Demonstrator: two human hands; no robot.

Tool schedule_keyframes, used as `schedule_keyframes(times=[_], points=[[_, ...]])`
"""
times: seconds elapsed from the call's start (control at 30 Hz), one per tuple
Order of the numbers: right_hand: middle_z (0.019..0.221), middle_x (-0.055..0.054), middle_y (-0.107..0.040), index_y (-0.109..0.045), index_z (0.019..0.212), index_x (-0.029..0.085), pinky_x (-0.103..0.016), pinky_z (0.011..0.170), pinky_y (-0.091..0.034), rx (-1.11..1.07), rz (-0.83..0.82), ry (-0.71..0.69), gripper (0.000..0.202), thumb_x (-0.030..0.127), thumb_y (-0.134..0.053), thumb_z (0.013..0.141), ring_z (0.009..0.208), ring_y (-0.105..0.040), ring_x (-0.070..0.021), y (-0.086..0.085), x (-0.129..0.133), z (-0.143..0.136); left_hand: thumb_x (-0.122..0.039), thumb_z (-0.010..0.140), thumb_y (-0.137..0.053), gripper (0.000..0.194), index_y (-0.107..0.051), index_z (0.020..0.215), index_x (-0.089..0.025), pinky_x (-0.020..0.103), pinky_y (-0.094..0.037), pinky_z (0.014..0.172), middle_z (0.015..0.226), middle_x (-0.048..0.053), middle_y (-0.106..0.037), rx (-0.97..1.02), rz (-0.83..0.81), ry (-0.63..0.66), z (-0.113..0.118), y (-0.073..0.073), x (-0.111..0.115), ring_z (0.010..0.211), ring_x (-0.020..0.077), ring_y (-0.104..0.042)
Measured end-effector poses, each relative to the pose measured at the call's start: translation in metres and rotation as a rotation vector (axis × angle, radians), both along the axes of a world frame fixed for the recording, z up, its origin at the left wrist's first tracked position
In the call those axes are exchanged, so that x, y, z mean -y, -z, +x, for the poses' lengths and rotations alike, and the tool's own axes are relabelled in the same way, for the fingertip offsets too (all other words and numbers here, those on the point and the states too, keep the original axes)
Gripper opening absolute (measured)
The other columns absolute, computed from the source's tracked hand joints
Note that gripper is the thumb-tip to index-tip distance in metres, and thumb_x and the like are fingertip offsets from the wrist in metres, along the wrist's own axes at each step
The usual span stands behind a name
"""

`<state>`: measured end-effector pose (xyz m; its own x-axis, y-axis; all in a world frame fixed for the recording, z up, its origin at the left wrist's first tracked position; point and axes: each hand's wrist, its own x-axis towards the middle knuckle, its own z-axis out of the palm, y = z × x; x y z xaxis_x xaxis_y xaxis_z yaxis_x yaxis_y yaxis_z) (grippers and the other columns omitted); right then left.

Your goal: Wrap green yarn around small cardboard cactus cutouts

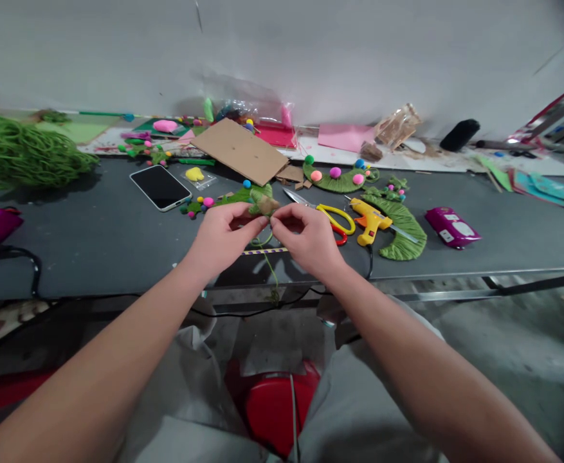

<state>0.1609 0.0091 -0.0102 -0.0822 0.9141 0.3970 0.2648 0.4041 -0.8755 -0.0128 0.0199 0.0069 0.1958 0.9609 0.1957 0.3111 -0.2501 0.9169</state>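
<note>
Between my two hands is a small cardboard piece partly wrapped in green yarn. My left hand pinches it from the left, thumb against its lower edge. My right hand meets it at the fingertips, closed in a pinch on the green yarn, whose loose end dangles past the table edge. Just right of my right hand lie scissors with yellow and red handles. A yellow glue gun rests on a crescent wrapped in green yarn.
A heap of green yarn sits at the far left. A phone, a brown cardboard sheet and a pompom-trimmed green crescent lie behind my hands. Purple boxy devices stand at both sides. A black cable hangs below the table edge.
</note>
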Motion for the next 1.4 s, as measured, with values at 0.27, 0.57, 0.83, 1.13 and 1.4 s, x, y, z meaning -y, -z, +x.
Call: schedule_keyframes(times=[0.27,0.57,0.83,1.13,1.4], points=[[0.071,0.001,-0.066,-0.065,0.078,0.018,-0.027,0.064,-0.049,0.021,-0.037,-0.006,0.007,0.023,-0.064,0.083,0.066,-0.061,-0.0130,0.000,0.000,0.001,-0.039,0.089,-0.070,0.025,-0.069,0.081,-0.016,0.026,-0.043,0.058,0.071,0.001,-0.064,-0.137,0.004,0.074,-0.006,-0.001,-0.001,0.066,0.0146,-0.056],[0.070,0.002,-0.065,-0.063,0.077,0.019,-0.027,0.063,-0.048,0.067,-0.032,-0.015,0.008,0.023,-0.063,0.084,0.065,-0.059,-0.0129,-0.001,0.001,-0.001,-0.043,0.091,-0.065,0.032,-0.065,0.071,-0.018,0.028,-0.038,0.054,0.064,0.001,-0.060,-0.208,0.039,0.053,-0.007,-0.003,0.001,0.059,0.0145,-0.051],[0.086,-0.002,-0.067,-0.066,0.085,0.020,-0.028,0.067,-0.045,0.288,0.144,0.081,0.011,0.024,-0.060,0.093,0.071,-0.057,-0.0135,0.002,0.002,-0.001,-0.048,0.094,-0.058,0.035,-0.056,0.073,-0.020,0.030,-0.031,0.053,0.064,0.001,-0.057,-0.358,0.105,-0.014,-0.008,0.005,-0.003,0.057,0.0157,-0.048],[0.067,-0.001,-0.060,-0.059,0.070,0.020,-0.030,0.060,-0.035,0.497,0.144,0.154,0.035,0.041,-0.056,0.098,0.062,-0.049,-0.0141,-0.016,0.002,0.021,-0.046,0.093,-0.062,0.033,-0.060,0.073,-0.020,0.028,-0.036,0.053,0.062,0.000,-0.056,-0.146,-0.035,0.042,-0.003,0.011,-0.008,0.056,0.0148,-0.050],[0.083,-0.013,-0.074,-0.069,0.082,0.019,-0.036,0.069,-0.048,0.942,-0.494,0.656,0.021,0.039,-0.063,0.083,0.079,-0.067,-0.0269,-0.034,-0.020,0.127,-0.044,0.093,-0.061,0.032,-0.059,0.071,-0.020,0.029,-0.039,0.055,0.064,0.001,-0.062,-0.224,0.030,0.032,0.001,0.013,-0.014,0.059,0.0166,-0.055]])
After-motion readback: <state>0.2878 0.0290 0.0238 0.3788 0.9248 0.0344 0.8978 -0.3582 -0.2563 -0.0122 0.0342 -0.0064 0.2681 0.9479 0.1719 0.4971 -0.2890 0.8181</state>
